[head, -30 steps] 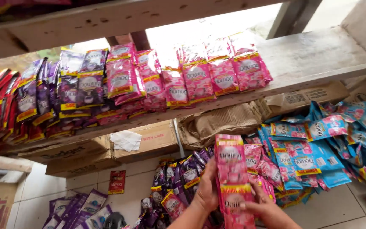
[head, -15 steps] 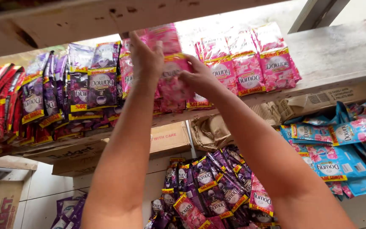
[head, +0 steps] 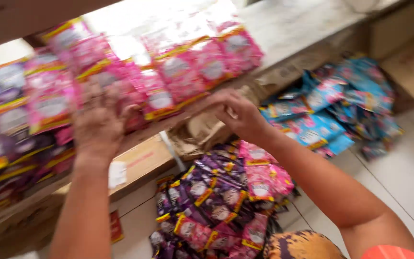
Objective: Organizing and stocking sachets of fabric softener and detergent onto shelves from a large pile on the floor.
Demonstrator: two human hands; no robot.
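Fingers (head: 102, 103) of both hands press pink sachets (head: 178, 76) on the shelf (head: 303, 24).

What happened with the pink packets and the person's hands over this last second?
A second ago both hands held a strip of pink packets low down; then they lifted it to the shelf. Now the left hand rests on the pink packets there, and the right hand is drawing back, apparently empty. The purple heap and blue packets on the floor stayed put.
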